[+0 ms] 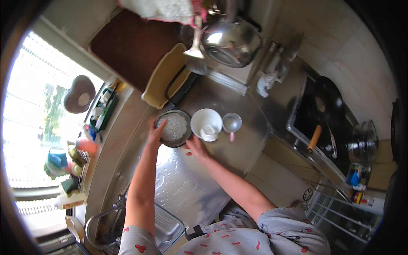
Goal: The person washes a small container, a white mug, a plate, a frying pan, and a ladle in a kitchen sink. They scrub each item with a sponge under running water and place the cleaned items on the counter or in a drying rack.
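Observation:
A round grey bowl (186,138) stands on the steel counter, holding white grains (173,127) that look like rice. My left hand (155,134) grips its left rim, with the thumb over the edge. At the bowl's lower right side is my right hand (197,149), its upper fingers against the wall and the others spread below. Just right of the bowl sits a white bowl (204,118) with a small white item (209,131) at its near edge; what that item is I cannot tell. Farther right is a metal cup (232,122) with a pink handle.
Water drops lie on the steel counter (178,178) near my arms. A yellowish basin (164,76) leans behind the grey bowl. To the right is a black stove (307,111) with a wooden-handled pan (325,98). A tap (95,220) and a steel tray (169,223) are at lower left.

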A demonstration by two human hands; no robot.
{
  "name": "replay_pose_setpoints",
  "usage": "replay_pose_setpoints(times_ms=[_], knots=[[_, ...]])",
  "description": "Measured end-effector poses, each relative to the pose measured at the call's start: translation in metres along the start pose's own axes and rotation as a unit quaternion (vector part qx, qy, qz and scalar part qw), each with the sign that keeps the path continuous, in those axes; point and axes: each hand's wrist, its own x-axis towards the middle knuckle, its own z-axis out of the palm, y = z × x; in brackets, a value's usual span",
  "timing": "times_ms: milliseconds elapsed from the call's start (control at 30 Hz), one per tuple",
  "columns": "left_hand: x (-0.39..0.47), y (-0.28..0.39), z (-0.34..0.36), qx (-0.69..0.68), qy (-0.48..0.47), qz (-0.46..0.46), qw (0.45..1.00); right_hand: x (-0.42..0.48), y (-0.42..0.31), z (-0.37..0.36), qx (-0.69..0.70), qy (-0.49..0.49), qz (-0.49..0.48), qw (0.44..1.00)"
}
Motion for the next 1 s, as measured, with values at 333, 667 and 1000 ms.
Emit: replay_pose_setpoints(times_ms=[333, 667, 1000], knots=[[-0.051, 0.008, -0.014, 0.101, 0.138, 0.023, 0.985, -0.178, 0.000, -0.208, 0.036, 0.345, -0.093, 0.933], [-0.187, -0.102, -0.151, 0.061, 0.234, 0.021, 0.970, -0.240, -0.173, -0.414, 0.281, 0.311, -0.101, 0.902], [-0.330, -0.166, -0.293, 0.003, 0.342, 0.055, 0.938, -0.214, -0.148, -0.425, 0.176, 0.438, -0.072, 0.878]])
